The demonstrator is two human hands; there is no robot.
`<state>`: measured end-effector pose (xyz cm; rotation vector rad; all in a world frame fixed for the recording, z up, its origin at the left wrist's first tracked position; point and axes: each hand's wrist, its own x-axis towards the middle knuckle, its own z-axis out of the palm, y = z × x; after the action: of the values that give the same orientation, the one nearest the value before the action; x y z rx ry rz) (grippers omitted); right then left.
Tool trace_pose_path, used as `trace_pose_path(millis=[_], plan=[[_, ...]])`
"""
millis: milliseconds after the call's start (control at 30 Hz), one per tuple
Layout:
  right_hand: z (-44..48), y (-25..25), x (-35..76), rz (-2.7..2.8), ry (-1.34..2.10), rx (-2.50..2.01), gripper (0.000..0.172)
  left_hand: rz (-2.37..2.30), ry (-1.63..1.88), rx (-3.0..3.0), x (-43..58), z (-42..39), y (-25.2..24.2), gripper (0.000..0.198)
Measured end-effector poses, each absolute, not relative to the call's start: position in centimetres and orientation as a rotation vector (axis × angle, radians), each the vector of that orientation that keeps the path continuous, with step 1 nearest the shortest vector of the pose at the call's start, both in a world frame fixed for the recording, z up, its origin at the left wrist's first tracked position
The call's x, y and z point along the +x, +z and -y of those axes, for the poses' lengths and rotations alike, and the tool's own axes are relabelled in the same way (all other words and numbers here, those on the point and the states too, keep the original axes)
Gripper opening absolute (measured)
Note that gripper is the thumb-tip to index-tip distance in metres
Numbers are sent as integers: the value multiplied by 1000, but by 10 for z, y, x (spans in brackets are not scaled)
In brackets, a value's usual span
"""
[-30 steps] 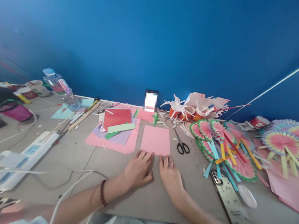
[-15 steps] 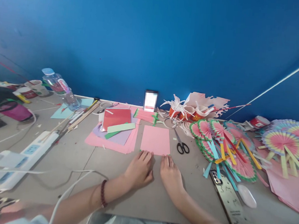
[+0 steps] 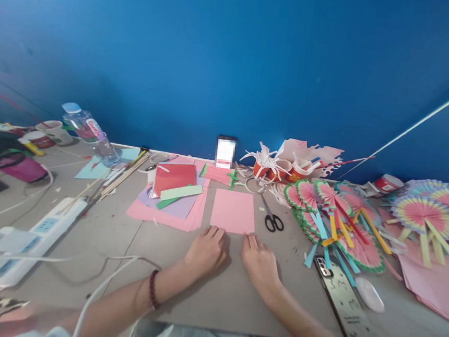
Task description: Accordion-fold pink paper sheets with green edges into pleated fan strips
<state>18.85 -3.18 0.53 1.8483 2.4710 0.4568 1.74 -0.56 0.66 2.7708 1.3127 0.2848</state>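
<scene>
A single pink paper sheet (image 3: 233,210) lies flat on the grey table (image 3: 116,237) in front of me. My left hand (image 3: 206,252) rests on the table just below the sheet's near left corner, fingers stretched toward its edge and holding nothing. My right hand (image 3: 260,261) lies beside it below the near right corner, fingers also extended flat and touching or nearly touching the sheet's edge. A beaded bracelet (image 3: 152,289) is on my left wrist.
Black scissors (image 3: 272,218) lie right of the sheet. A stack of coloured papers (image 3: 170,198) sits left; folded paper fans (image 3: 338,220) pile at right. A phone (image 3: 344,299) and white mouse (image 3: 370,295) lie near right. A power strip (image 3: 33,235), cables and a water bottle (image 3: 88,130) fill the left.
Both hands stay at the sheet's near edge; the right hand has shifted very slightly to the right. The view has barely moved.
</scene>
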Motion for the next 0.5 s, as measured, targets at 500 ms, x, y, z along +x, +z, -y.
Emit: trace_pose_path(millis=[500], plan=[[25,5,204,-2532,347,1881,26,-1234,411,2776,-24,-34,6,20]])
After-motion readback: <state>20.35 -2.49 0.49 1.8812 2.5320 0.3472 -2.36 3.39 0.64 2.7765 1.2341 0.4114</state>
